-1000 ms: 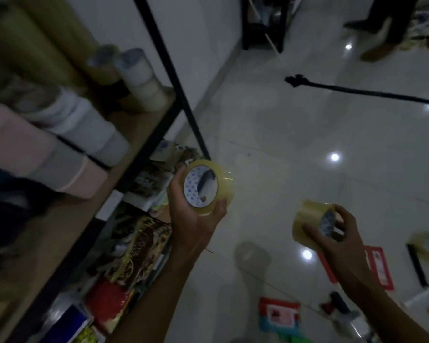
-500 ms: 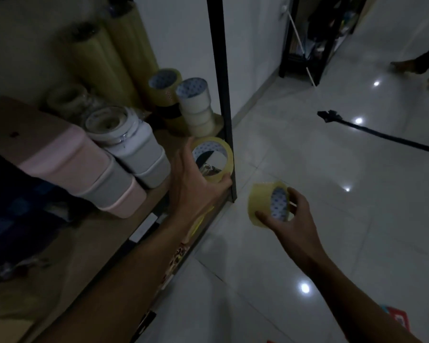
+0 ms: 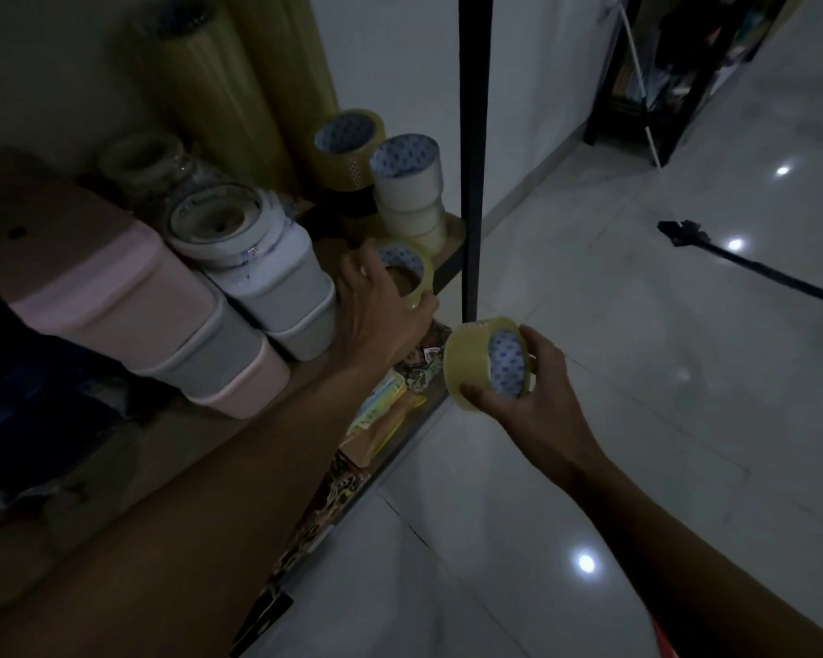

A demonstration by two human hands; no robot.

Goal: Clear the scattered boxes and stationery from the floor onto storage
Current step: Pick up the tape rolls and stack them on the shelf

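The wooden shelf (image 3: 440,251) of the black-framed rack runs along the wall, crowded with pink and grey storage bins (image 3: 172,325) and tall yellowish rolls at the back. Near its front corner stands a stack of tape rolls (image 3: 407,192). Just in front of that stack the left hand (image 3: 376,315) curls around a clear tape roll (image 3: 407,273), thumb and fingers wrapped on its outer rim, setting it flat on the shelf board. Out over the tiled floor, the right hand (image 3: 533,391) clamps a second tape roll (image 3: 488,363) on edge, fingertips pinching its rim.

These rolls look light, stiff and hard to damage, I'd say. The glossy outer wrap may be slick, so gripping across the rim or hooking a finger through the cardboard core seems safest.
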